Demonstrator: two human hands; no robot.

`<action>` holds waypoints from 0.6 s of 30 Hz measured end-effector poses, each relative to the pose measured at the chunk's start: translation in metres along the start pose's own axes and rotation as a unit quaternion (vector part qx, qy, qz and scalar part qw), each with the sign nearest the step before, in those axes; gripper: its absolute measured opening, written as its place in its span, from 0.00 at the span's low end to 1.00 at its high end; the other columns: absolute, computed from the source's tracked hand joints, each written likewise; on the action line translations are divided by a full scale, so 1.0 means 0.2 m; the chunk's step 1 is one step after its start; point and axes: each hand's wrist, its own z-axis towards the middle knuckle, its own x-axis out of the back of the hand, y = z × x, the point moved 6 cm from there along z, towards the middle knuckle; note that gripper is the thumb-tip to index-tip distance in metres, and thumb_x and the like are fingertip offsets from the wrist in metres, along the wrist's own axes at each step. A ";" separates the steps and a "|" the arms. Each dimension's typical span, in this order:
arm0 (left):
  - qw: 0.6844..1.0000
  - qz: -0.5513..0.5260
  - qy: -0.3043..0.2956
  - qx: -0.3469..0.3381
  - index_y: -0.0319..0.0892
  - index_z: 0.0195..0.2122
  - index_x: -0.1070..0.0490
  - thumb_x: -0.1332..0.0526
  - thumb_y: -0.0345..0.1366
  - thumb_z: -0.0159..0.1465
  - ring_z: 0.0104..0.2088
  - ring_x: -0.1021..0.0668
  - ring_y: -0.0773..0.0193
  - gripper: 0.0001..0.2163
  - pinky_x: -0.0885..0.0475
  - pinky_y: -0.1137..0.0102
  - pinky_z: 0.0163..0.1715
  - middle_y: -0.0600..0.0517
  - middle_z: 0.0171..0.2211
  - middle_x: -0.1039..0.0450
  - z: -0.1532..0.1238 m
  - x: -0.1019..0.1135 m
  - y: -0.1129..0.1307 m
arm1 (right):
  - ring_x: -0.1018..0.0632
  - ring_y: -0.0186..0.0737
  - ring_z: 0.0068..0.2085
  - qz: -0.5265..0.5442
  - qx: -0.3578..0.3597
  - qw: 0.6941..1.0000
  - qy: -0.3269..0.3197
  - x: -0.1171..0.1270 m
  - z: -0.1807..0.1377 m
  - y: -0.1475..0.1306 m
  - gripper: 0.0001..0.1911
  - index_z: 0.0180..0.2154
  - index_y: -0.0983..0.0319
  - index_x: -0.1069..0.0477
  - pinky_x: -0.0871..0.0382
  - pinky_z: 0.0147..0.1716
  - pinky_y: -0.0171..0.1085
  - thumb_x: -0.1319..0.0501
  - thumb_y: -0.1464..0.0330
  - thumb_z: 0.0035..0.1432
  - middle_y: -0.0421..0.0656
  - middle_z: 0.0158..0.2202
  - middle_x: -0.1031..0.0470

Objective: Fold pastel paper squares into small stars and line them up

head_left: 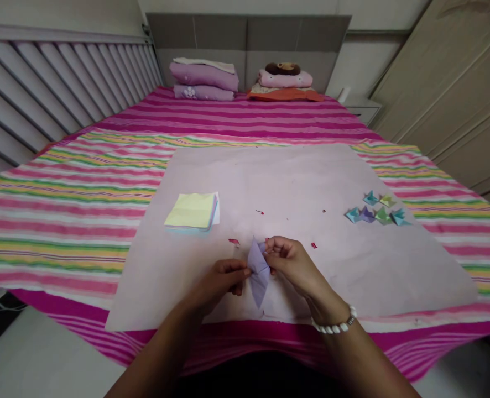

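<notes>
1. Striped bed (83, 221): probably soft, it may give under pressing, leaving creases vague.
2. Pale sheet (353, 276) on it: a tug could shift everything lying there.
3. Paper stack (192, 210): a careless nudge might scatter it.
4. Lilac folded paper (258, 276), above the sheet's near edge: left hand (227, 275) and right hand (288, 262) pinch opposite sides; uneven pulling could tear it.
5. Red scraps (313, 245): one could slip into a fold.

Both hands (223, 277) (291, 262) pinch near each other, forearms (166, 338) angled inward.
</notes>
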 end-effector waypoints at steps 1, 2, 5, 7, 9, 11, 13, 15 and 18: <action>1.000 -0.003 -0.002 0.007 0.39 0.24 0.28 0.34 0.41 0.54 0.16 0.36 0.73 0.10 0.46 0.73 0.21 0.58 0.13 0.37 0.00 0.00 0.00 | 0.34 0.27 0.19 -0.004 0.002 1.000 -0.001 0.00 0.00 0.00 0.03 0.26 0.62 0.28 0.39 0.19 0.30 0.35 0.72 0.44 0.34 0.19 0.31; 1.000 -0.007 -0.001 0.010 0.39 0.23 0.28 0.34 0.41 0.54 0.16 0.37 0.73 0.11 0.48 0.73 0.20 0.58 0.12 0.37 0.00 0.00 0.00 | 0.34 0.28 0.19 -0.008 0.003 1.000 -0.001 0.00 0.00 -0.01 0.03 0.26 0.62 0.27 0.39 0.20 0.30 0.34 0.70 0.45 0.34 0.19 0.32; 0.999 -0.031 0.033 0.000 0.39 0.24 0.27 0.33 0.42 0.53 0.15 0.37 0.73 0.11 0.49 0.74 0.20 0.58 0.12 0.38 0.01 0.01 0.00 | 0.31 0.30 0.23 0.004 0.013 1.000 0.019 0.00 -0.02 -0.02 0.10 0.31 0.62 0.25 0.36 0.25 0.32 0.35 0.62 0.51 0.37 0.23 0.29; 0.996 -0.050 0.076 -0.022 0.39 0.25 0.26 0.33 0.43 0.53 0.16 0.37 0.74 0.11 0.48 0.74 0.20 0.59 0.13 0.38 0.01 0.02 0.01 | 0.28 0.32 0.26 0.029 0.017 0.998 0.051 0.01 -0.03 -0.03 0.15 0.38 0.61 0.26 0.34 0.29 0.34 0.34 0.59 0.51 0.38 0.26 0.26; 0.991 -0.054 0.111 -0.043 0.39 0.25 0.26 0.33 0.43 0.53 0.17 0.36 0.74 0.11 0.47 0.74 0.21 0.59 0.14 0.38 0.01 0.04 0.02 | 0.28 0.33 0.27 0.051 0.008 0.996 0.071 0.02 -0.04 -0.01 0.20 0.41 0.60 0.29 0.35 0.29 0.34 0.29 0.61 0.45 0.36 0.26 0.27; 0.988 -0.045 0.132 -0.061 0.39 0.25 0.25 0.33 0.43 0.54 0.17 0.36 0.74 0.11 0.46 0.75 0.21 0.59 0.14 0.38 0.01 0.05 0.04 | 0.29 0.32 0.26 0.058 0.002 0.996 0.068 0.01 -0.05 0.02 0.22 0.37 0.59 0.30 0.36 0.28 0.33 0.25 0.65 0.38 0.35 0.24 0.28; 0.987 -0.030 0.141 -0.073 0.39 0.28 0.23 0.33 0.42 0.54 0.17 0.35 0.74 0.10 0.45 0.75 0.21 0.59 0.14 0.38 0.00 0.05 0.05 | 0.31 0.31 0.25 0.054 0.009 0.997 0.051 -0.01 -0.06 0.03 0.20 0.30 0.61 0.31 0.39 0.26 0.32 0.24 0.66 0.36 0.35 0.23 0.30; 0.985 -0.042 0.147 -0.084 0.40 0.35 0.21 0.32 0.41 0.54 0.17 0.35 0.74 0.12 0.45 0.75 0.20 0.58 0.16 0.35 0.00 0.04 0.06 | 0.33 0.29 0.23 0.053 0.019 0.998 0.042 -0.02 -0.05 0.03 0.17 0.24 0.62 0.32 0.41 0.24 0.31 0.25 0.66 0.38 0.34 0.21 0.32; 0.977 -0.137 0.138 -0.092 0.43 0.46 0.24 0.29 0.40 0.50 0.17 0.38 0.76 0.22 0.46 0.76 0.19 0.57 0.22 0.31 -0.01 0.02 0.08 | 0.36 0.28 0.21 0.060 0.018 0.997 0.053 -0.02 -0.05 0.03 0.15 0.22 0.62 0.32 0.43 0.22 0.30 0.27 0.65 0.42 0.33 0.18 0.35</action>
